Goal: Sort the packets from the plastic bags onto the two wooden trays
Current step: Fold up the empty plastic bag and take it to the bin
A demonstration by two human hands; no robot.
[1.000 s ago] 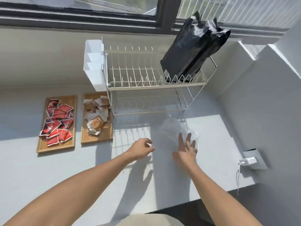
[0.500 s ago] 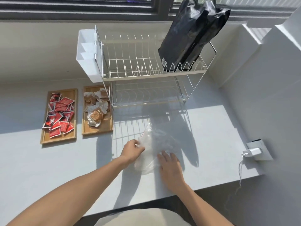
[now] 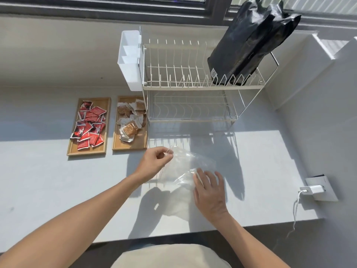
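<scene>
Since half a second ago your left hand (image 3: 154, 163) lifts the clear plastic bag (image 3: 185, 167), its edges hard to trace, pinching its left edge; your right hand (image 3: 209, 192) lies spread flat on its lower right part.

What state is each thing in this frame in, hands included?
Left hand: fingers pinching the clear plastic bag's edge.
Right hand: flat, pressing the bag down.
Clear plastic bag: crumpled on the counter, looks empty.
Left tray: holds red packets.
Right tray: holds brown packets.
Dish rack: both tiers bare of dishes.
Black bag: leaning on the rack's top tier.
Charger: plugged in.
</scene>
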